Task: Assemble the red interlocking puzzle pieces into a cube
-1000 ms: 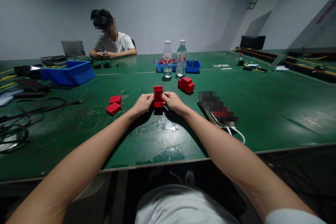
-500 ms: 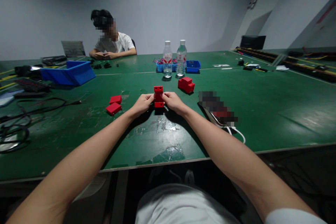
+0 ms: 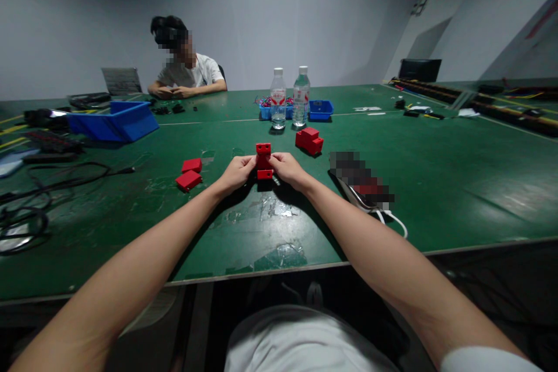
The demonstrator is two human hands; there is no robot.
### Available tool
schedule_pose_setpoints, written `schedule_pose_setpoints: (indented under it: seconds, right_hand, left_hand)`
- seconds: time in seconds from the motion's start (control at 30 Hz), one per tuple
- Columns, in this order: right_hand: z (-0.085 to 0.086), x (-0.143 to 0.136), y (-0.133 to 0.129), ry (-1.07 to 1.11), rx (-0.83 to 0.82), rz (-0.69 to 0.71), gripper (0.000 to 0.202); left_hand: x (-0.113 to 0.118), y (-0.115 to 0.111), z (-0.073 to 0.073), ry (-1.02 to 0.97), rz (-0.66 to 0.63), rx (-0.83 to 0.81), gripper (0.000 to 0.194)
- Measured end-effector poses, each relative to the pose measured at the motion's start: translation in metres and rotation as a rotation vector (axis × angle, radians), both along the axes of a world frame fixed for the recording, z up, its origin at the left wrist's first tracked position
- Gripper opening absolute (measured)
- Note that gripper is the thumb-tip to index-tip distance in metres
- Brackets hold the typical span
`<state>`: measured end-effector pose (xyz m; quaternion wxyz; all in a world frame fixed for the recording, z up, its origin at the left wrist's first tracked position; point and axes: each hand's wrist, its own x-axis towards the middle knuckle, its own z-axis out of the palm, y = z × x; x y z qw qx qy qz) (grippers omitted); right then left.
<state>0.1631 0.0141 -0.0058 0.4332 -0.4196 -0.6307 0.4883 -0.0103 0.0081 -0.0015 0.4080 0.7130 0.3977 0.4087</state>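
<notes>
Between my two hands, a red block-shaped plastic housing with small round holes (image 3: 264, 162) is held just over the green table. My left hand (image 3: 238, 172) pinches its left side, and my right hand (image 3: 288, 168) pinches the right side; the fingertips behind it are hidden. Left of my left hand lie two red blocks, one (image 3: 192, 165) behind the other (image 3: 189, 180). Beyond my right hand sits a stepped red housing (image 3: 309, 141) on the table.
Two water bottles (image 3: 278, 102) stand ahead, by small blue bins (image 3: 320, 109). A phone with a white cable (image 3: 355, 186) lies at right. Black cables (image 3: 39, 197) and a large blue bin (image 3: 114, 122) are at left. Across the table sits a person (image 3: 192, 72).
</notes>
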Motion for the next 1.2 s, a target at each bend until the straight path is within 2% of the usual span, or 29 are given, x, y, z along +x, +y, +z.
schedule_pose_setpoints:
  seconds: [0.4, 0.73, 1.2]
  right_hand:
    - [0.0044, 0.0011, -0.0035, -0.114, 0.061, -0.080, 0.030]
    - [-0.0005, 0.0012, -0.0011, -0.098, 0.098, -0.011, 0.033]
    - [-0.0047, 0.0007, 0.0038, -0.085, 0.091, 0.003, 0.026]
  left_hand:
    - [0.0013, -0.0019, 0.0020, 0.026, 0.016, 0.031, 0.076]
    - [0.0001, 0.0011, 0.0003, 0.019, 0.012, -0.003, 0.074]
    - [-0.0012, 0.0031, -0.0015, 0.013, 0.023, -0.001, 0.070]
